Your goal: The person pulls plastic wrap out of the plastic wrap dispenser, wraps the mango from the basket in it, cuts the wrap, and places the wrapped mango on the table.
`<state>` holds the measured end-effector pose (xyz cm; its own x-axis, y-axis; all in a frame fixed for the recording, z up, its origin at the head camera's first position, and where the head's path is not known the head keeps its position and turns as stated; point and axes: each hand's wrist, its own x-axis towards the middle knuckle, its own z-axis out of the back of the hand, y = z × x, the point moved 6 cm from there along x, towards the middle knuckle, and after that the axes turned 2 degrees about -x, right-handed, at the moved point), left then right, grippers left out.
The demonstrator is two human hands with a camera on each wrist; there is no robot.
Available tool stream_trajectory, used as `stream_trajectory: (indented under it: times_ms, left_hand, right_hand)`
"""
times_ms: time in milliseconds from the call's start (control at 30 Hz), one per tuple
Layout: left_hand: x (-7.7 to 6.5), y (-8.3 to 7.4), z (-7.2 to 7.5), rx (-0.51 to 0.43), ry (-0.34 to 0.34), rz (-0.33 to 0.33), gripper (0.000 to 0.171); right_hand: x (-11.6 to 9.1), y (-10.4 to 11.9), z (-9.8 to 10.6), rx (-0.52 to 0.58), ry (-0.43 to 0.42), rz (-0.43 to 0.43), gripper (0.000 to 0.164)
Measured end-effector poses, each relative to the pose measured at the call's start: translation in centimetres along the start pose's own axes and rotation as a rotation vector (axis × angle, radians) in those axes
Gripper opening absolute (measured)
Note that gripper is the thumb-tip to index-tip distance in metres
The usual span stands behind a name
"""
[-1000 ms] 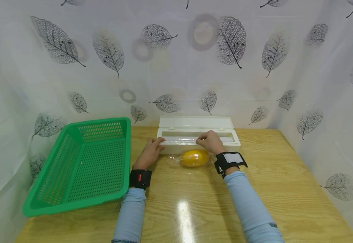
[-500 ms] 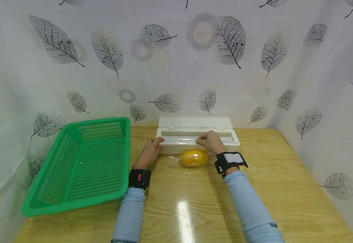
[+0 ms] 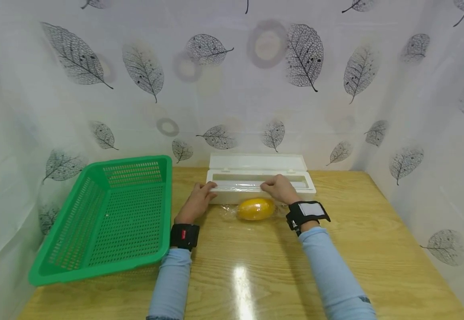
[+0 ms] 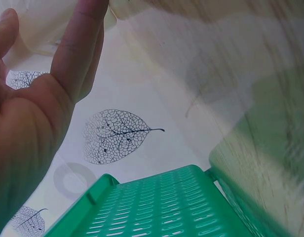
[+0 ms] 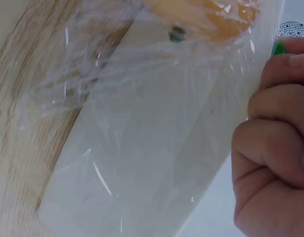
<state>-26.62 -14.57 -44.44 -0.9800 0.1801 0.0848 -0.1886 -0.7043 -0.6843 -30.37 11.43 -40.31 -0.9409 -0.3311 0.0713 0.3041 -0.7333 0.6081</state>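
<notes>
A white cling film box (image 3: 232,195) stands at the back of the table with its lid (image 3: 255,161) raised and a film roll (image 3: 235,183) inside. My left hand (image 3: 196,202) holds its left front corner, the thumb low and the fingers on top. At the front rim, right of the middle, my right hand (image 3: 281,190) pinches with curled fingers; the small part between them is hidden. Clear film (image 5: 117,74) hangs over the box front and runs to a wrapped oval yellow fruit (image 3: 255,209), mango-like, lying right before the box.
A green slotted plastic basket (image 3: 167,213) stands on the left of the wooden table (image 3: 335,249), close beside my left forearm. A white curtain (image 3: 232,89) printed with leaves hangs behind and at both sides.
My right hand has slid slightly to the right along the box's front rim. My left hand, the box, the fruit and the basket stay where they were.
</notes>
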Motion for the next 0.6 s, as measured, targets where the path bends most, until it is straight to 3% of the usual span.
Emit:
stream_trajectory:
  times_ms: [233,600]
  left_hand:
    - [-0.05,0.02,-0.21,-0.003,-0.006,0.011,0.03]
    - [-0.12,0.08,-0.13,-0.009,-0.006,0.013,0.029]
  right_hand:
    - [-0.36,-0.42,0.03,0.031,0.043,0.027,0.025]
    - [-0.58,-0.2,0.15,0.045,0.044,0.01,0.026]
